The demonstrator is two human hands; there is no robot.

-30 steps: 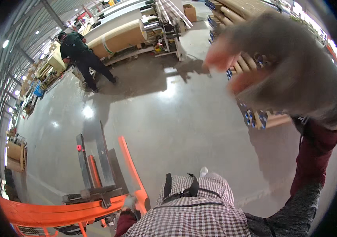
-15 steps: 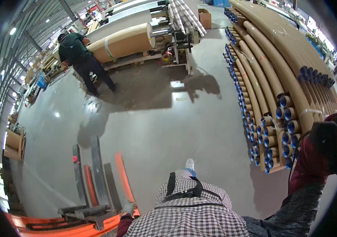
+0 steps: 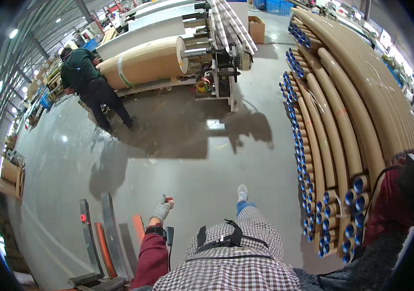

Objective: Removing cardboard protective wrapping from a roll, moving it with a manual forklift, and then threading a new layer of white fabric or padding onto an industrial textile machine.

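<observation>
My left hand [image 3: 163,208], in a grey glove with fingertips showing, is held out over the floor, thumb and fingers slightly apart. Nothing shows in it. A dark device is strapped at that wrist [image 3: 169,235], below the glove. Just left of the arm is an orange and grey forked cart [image 3: 113,233], its lower part cut off by the frame. My right arm [image 3: 386,213], in a dark red sleeve, is raised at the right edge beside stacked brown cardboard tubes [image 3: 333,121] with blue ends. The right hand is lost in the dark rim, its fingers hidden.
A person in dark clothes [image 3: 88,77] stands by a large brown roll [image 3: 144,60] mounted on a machine frame [image 3: 228,77]. Grey floor [image 3: 187,174] lies between that machine and the tube stack. A cardboard box [image 3: 256,30] stands at the back.
My left hand has left the orange cart and moved forward and up. The cart now sits lower in view, and the tube stack appears larger and nearer. My front foot has shifted slightly right.
</observation>
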